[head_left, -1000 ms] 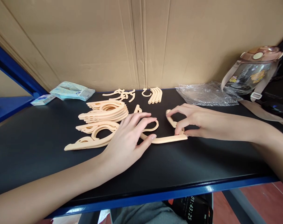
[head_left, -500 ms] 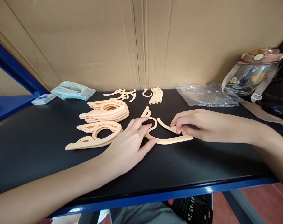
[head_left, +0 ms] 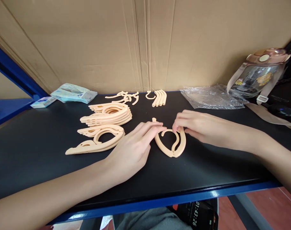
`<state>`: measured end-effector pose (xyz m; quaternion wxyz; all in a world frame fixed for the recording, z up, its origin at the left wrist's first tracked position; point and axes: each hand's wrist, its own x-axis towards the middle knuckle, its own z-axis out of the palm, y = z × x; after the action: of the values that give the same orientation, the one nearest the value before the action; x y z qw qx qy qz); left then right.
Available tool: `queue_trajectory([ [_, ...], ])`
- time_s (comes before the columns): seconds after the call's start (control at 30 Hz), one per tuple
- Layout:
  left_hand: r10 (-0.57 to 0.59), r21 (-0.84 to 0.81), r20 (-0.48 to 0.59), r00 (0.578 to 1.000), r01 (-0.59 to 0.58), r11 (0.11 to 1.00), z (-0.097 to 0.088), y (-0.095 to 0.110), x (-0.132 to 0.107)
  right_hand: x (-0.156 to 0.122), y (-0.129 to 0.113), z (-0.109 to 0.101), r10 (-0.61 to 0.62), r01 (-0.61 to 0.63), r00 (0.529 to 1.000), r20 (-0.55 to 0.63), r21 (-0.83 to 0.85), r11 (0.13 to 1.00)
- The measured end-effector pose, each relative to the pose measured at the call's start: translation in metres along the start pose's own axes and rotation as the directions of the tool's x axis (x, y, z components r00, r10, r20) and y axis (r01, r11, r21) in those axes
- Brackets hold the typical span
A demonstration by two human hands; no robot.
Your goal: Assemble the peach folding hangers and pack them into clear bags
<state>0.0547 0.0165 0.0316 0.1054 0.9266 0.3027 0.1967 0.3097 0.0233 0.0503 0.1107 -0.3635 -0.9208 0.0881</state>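
Note:
A folded peach plastic hanger (head_left: 170, 145) lies on the black tabletop (head_left: 40, 159) between my hands. My left hand (head_left: 133, 148) rests beside it on the left, its fingertips touching the hanger's hook end. My right hand (head_left: 195, 127) comes from the right with its fingers curled down on the hanger's upper right arm, pressing it. Left of my left hand sits a stack of folded hangers (head_left: 107, 115), with more folded hangers (head_left: 97, 139) spread in front of it.
Small peach hanger parts (head_left: 125, 95) and a row of hooks (head_left: 160, 97) lie near the cardboard back wall. A tissue pack (head_left: 73, 93) is at the back left, a clear plastic bag (head_left: 210, 97) and a water bottle (head_left: 260, 75) at the back right.
The hanger was spread out flat on the table; its arms have swung together into a closed loop. Both hands have moved closer together at its top.

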Motion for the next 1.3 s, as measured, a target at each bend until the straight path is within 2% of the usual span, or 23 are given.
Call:
queue_trajectory([
  [0.1,-0.004,0.05,-0.006,1.0,0.005,0.999,0.002,-0.003,0.0,0.002,0.003,-0.001,0.127,-0.134,0.99,-0.055,-0.16,0.978],
  [0.2,-0.05,0.06,0.003,0.999,0.05,0.997,0.005,-0.008,0.001,0.004,-0.005,-0.005,0.281,-0.283,0.959,-0.036,-0.123,0.951],
  [0.27,-0.051,0.059,0.008,0.999,0.05,0.997,0.005,-0.01,0.002,0.005,-0.012,-0.007,0.309,-0.309,0.951,0.005,-0.057,0.95],
  [0.47,-0.057,0.063,0.007,0.998,0.056,0.996,0.005,-0.009,0.003,0.008,-0.021,-0.007,0.185,-0.185,0.983,0.005,0.057,0.981],
  [0.67,-0.112,0.041,0.124,0.986,0.108,0.993,0.006,-0.007,0.001,0.009,-0.027,-0.001,0.002,-0.029,0.993,0.117,0.226,0.974],
  [0.73,-0.131,0.022,0.157,0.979,0.129,0.991,0.006,-0.006,0.001,0.009,-0.028,0.0,-0.03,0.004,0.993,0.116,0.224,0.975],
  [0.83,-0.151,0.007,0.176,0.973,0.152,0.988,0.005,-0.004,0.0,0.009,-0.027,-0.001,0.012,-0.016,0.999,0.03,0.11,0.994],
  [0.97,-0.074,0.0,0.209,0.975,0.076,0.997,0.003,-0.003,0.0,0.009,-0.019,-0.004,0.07,-0.075,0.991,-0.112,-0.041,0.996],
  [1.07,-0.039,-0.01,0.218,0.975,0.042,0.999,0.002,-0.003,0.0,0.01,-0.015,-0.003,0.087,-0.094,0.989,-0.119,-0.055,0.994],
  [1.3,-0.084,0.071,0.178,0.98,0.072,0.995,-0.005,0.007,0.0,0.01,-0.011,0.0,0.061,-0.07,0.991,-0.12,-0.073,0.995],
])
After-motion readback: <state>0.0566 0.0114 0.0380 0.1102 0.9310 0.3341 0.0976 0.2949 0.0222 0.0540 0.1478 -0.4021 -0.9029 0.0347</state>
